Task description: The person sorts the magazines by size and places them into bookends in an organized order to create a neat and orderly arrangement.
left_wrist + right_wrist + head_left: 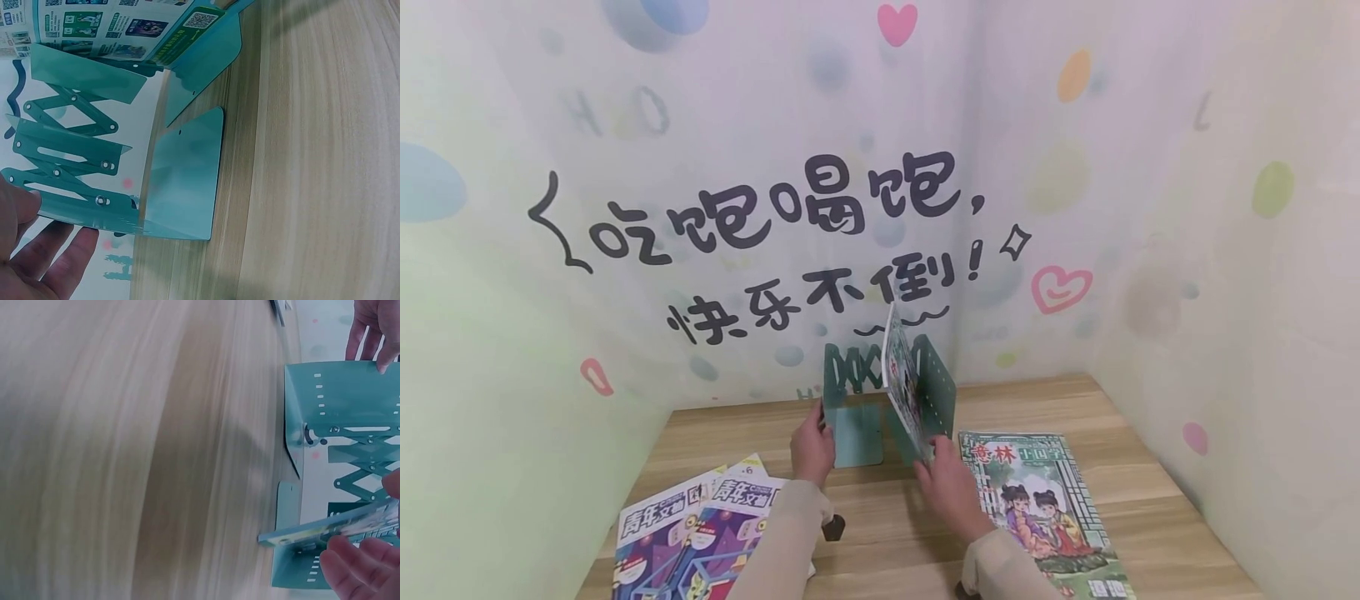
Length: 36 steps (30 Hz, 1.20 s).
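A teal metal expandable bookend with crisscross bars stands at the back of the wooden table. My left hand pinches its left end plate, with the thumb inside and fingers outside in the left wrist view. An upright, slightly tilted magazine is between the two end plates, near the right one. My right hand holds its near lower edge, thumb on one face and fingers on the other, as the right wrist view shows. The magazine's lower edge is partly hidden by that hand.
Several magazines with purple covers lie overlapping at the front left. At the right lies a magazine with two illustrated figures, partly behind my right forearm. A printed curtain-like wall rises behind and beside the wooden table.
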{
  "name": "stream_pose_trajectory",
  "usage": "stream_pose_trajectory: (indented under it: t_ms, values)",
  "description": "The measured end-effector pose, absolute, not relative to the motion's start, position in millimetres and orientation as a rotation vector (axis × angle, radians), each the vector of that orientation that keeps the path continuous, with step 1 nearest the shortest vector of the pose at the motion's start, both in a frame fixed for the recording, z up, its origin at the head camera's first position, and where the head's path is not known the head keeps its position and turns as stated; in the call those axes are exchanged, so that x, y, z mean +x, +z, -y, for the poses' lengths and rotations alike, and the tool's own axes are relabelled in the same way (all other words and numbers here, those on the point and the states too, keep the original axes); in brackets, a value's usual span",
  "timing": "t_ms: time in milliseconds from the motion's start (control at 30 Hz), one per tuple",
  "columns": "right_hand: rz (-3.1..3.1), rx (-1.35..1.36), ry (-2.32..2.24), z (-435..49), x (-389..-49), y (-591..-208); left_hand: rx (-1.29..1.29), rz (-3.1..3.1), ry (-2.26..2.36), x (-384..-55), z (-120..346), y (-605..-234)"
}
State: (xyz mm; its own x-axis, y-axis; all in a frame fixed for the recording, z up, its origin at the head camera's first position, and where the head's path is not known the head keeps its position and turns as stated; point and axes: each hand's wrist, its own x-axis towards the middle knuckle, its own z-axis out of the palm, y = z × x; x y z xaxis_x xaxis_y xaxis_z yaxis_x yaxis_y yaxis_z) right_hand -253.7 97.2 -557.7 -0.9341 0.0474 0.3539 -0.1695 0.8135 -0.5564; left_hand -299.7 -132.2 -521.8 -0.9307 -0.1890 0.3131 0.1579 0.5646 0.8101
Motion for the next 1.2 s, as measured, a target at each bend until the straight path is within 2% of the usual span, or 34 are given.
stream_pose_trajectory:
  t_ms: [467, 1200]
  values:
    - [2.613, 0.263, 0.835, -120.5, -254.8, -578.7, 0.039, 2.432, -1.318, -300.5, 132.5, -522.2]
    - [2.811, 0.296, 0.628, -154.7, -252.0, -601.2, 0.053, 2.434, -1.340, -301.4, 132.1, -521.3]
